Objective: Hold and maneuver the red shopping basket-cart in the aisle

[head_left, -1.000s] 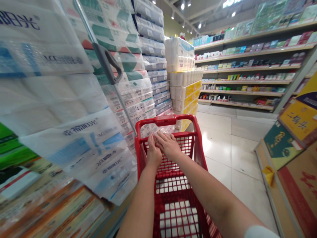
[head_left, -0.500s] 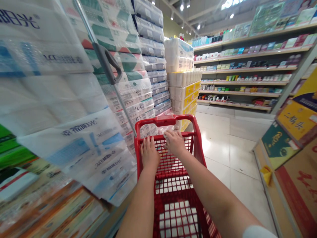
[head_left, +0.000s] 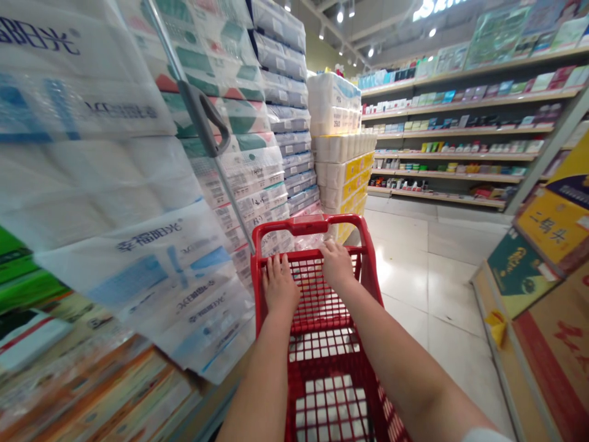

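Note:
A red plastic shopping cart (head_left: 317, 362) stands before me, with a red handle bar at its far end and a grid basket. My left hand (head_left: 280, 285) lies on the left part of the cart's upper grid edge, fingers stretched out and slightly apart. On the right part of the same edge rests my right hand (head_left: 338, 264), its fingers curled over the rim; their tips are partly hidden. A metal pole with a grey grip (head_left: 205, 116) leans down to the cart's left corner.
Stacks of wrapped tissue packs (head_left: 133, 202) rise close on the left. Shelves of small goods (head_left: 460, 129) stand at the back right. Boxes (head_left: 552, 227) on a low stand line the right side. A tiled floor (head_left: 414, 270) runs between.
My right hand has moved right along the cart's edge and lowered onto it. My left hand has stayed at nearly the same place. The view has shifted slightly.

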Available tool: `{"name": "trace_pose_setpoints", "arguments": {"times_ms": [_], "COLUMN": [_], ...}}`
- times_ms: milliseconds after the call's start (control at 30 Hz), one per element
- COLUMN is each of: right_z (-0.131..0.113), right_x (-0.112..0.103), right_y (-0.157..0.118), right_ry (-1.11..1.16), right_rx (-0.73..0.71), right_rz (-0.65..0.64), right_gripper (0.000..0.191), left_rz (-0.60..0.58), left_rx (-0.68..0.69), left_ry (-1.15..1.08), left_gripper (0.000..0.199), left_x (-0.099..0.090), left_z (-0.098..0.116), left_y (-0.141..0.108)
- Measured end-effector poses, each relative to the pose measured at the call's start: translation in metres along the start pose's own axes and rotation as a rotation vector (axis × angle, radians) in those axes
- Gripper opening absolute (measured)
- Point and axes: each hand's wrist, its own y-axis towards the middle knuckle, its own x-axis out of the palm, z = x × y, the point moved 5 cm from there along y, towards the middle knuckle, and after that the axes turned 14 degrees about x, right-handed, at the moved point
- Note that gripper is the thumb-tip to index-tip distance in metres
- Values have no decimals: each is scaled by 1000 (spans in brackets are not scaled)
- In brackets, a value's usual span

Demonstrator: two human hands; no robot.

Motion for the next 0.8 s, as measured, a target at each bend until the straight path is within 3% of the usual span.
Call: {"name": "trace_pose_setpoints", "arguments": {"times_ms": [67,200,333,467,633,767,800], "right_z": [1,17,16,25,8,16,15], "right_x": [-1,-4,1,-2,3,0,1], "right_y": [1,6,9,9,6,7,6], "right_ry": [10,10,62,92,69,59,50], "right_rx": [-15,197,81,267,39,256,248], "right_rz": [0,69,27,120,33,102,91], "right_gripper": [41,37,40,43,45,42,42], "left_rz": [7,-11,-12,-7,-3,-25,-30], "left_rx": [0,-13,-17,-12,-9,-10,-14], "left_ry": [-7,-43,-48,-61,-45,-36,-35], "left_gripper": [66,66,67,67,67,70,70], "left_x": [-1,0,0,1,2,5,5], "left_z": [1,-1,-1,-1,-1,-2,-2], "left_y": [0,0,0,0,0,0,0]}}
